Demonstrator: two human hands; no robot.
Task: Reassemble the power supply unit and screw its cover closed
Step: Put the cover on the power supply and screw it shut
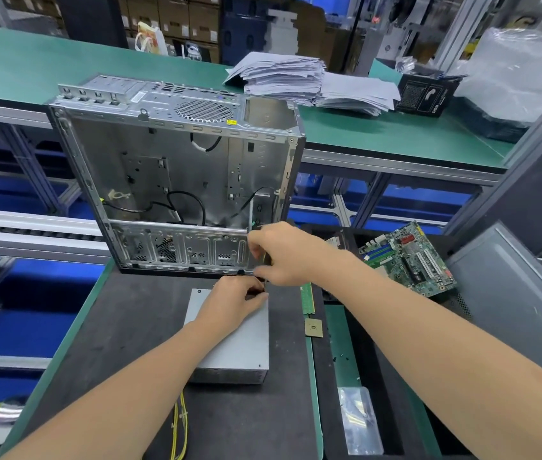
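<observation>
Power supply unit, a plain grey sheet-metal box (229,343), lay flat on the dark rubber mat (123,327) at the near middle of the bench, its cover on top. Thin yellow wires (180,426) trailed out at its seven o'clock. The person's left hand (233,303) rested on the lid, reaching to the one o'clock corner. There thumb and forefinger pinched round the lower end of a dark-handled screwdriver (264,260). Whether a screw sat between them I couldn't tell from where I stood.

At the box's twelve o'clock stood an open, gutted silver steel computer case (176,174). Just in front of it the right hand (282,254) was wrapped round the screwdriver's handle, holding it roughly upright over that same corner.

This looked like a corner screw being started. To my eye the trick would be to keep the screwdriver plumb and let the left fingers steady the tip only until the thread bites. Then it should turn under light downward pressure and stop once snug, since thin sheet strips easily. If the box crept on the mat, a flat palm on the lid would hold it.

At three o'clock lay a narrow green memory stick (307,298) and a small square gold-coloured processor chip (313,328). A green motherboard (409,257) lay farther off at two o'clock, and a clear plastic bag (359,419) at five.
</observation>
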